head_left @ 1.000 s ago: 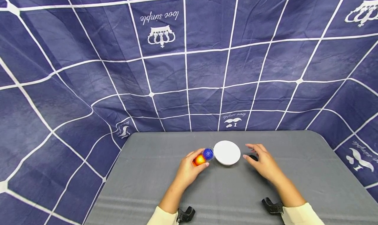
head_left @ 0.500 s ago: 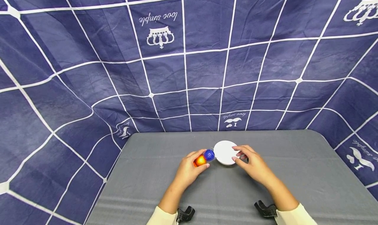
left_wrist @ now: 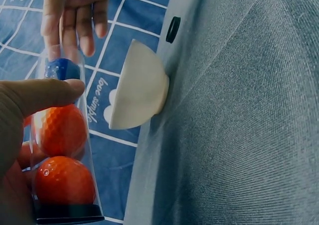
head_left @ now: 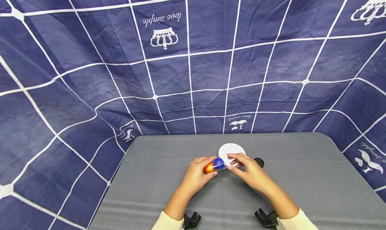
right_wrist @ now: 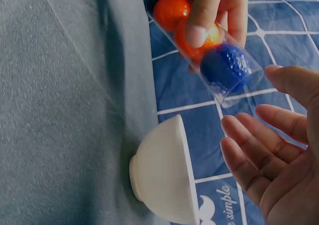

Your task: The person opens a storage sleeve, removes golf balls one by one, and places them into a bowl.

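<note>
My left hand (head_left: 194, 174) grips a clear tube (left_wrist: 90, 160) that lies tilted, a black base at its lower end. Two orange golf balls (left_wrist: 65, 181) and one blue golf ball (right_wrist: 224, 68) sit inside in a row, the blue one at the uncapped end. Just beyond that end is my right hand (head_left: 249, 169), holding nothing, fingers spread and loosely bent; in the right wrist view its thumb tip is right beside the tube's mouth. Below both hands a white bowl (right_wrist: 164, 170) stands upright on the table, partly hidden by the right hand in the head view.
A round black cap (head_left: 259, 162) lies on the grey cloth-covered table (head_left: 150, 176), right of the bowl. Behind and along the sides hangs a blue curtain (head_left: 169, 75) with white lines. Each wrist wears a black mount (head_left: 191, 220).
My right hand has moved left from the black cap, past the bowl, to the tube's mouth. The cap now shows uncovered. My left hand has shifted slightly right with the tube.
</note>
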Action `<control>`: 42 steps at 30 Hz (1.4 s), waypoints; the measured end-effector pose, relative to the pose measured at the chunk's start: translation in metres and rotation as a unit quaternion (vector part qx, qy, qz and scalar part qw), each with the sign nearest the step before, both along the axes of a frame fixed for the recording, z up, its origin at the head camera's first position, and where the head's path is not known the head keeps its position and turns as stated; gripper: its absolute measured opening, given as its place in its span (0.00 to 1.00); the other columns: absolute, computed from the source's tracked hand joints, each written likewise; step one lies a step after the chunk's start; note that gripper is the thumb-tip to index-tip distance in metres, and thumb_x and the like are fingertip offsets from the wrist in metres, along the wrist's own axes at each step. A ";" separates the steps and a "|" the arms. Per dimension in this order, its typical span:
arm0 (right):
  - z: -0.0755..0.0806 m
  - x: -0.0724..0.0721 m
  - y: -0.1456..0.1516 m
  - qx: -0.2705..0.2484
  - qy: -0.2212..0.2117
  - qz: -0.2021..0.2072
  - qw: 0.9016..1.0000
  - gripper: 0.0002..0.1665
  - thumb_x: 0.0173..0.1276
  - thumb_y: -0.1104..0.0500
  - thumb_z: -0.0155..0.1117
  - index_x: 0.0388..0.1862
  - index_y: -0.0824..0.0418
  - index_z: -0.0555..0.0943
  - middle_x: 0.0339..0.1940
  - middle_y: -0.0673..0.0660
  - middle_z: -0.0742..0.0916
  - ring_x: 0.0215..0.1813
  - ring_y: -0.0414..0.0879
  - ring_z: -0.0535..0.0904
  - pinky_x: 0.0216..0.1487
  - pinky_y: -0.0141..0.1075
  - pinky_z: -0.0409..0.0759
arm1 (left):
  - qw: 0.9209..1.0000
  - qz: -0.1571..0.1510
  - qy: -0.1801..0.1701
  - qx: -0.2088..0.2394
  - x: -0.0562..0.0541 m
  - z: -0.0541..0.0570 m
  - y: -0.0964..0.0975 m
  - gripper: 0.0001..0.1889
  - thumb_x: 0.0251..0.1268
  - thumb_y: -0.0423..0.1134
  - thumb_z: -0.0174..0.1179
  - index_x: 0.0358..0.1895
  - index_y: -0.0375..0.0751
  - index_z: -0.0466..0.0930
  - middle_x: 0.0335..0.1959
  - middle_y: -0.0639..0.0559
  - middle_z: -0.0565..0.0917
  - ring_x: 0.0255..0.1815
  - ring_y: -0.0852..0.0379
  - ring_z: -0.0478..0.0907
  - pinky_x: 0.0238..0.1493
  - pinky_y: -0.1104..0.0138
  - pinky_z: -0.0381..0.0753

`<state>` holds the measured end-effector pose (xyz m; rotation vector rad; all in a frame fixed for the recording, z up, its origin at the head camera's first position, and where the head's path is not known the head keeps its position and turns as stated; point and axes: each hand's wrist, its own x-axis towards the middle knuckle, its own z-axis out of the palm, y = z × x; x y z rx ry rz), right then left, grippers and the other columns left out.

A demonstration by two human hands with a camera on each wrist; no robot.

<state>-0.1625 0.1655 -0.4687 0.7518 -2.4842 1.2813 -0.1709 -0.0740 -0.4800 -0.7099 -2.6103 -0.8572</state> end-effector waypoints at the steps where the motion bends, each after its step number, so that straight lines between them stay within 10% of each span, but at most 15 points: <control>1: 0.000 0.000 -0.001 -0.003 -0.001 0.005 1.000 0.23 0.69 0.58 0.70 0.62 0.57 0.81 0.51 0.58 0.88 0.43 0.34 0.84 0.45 0.37 0.85 | 1.000 0.000 0.001 -0.005 0.001 0.000 0.001 0.28 0.53 0.45 0.77 0.61 0.52 0.83 0.50 0.54 0.89 0.50 0.55 0.83 0.53 0.58 0.78; 19: -0.015 0.003 -0.012 -0.085 -0.116 0.054 0.988 0.25 0.74 0.61 0.62 0.66 0.70 0.75 0.59 0.67 0.84 0.56 0.53 0.86 0.55 0.26 0.82 | 0.986 0.005 0.102 -0.129 0.002 0.009 -0.001 0.29 0.49 0.46 0.79 0.59 0.55 0.84 0.45 0.57 0.87 0.46 0.57 0.81 0.47 0.62 0.74; 42: -0.027 0.007 -0.016 -0.108 -0.182 0.078 0.974 0.28 0.75 0.61 0.61 0.69 0.72 0.70 0.56 0.71 0.84 0.51 0.35 0.85 0.52 0.23 0.81 | 0.979 0.004 0.101 -0.176 0.007 0.016 -0.004 0.27 0.50 0.43 0.78 0.58 0.56 0.85 0.45 0.58 0.87 0.49 0.57 0.81 0.55 0.60 0.73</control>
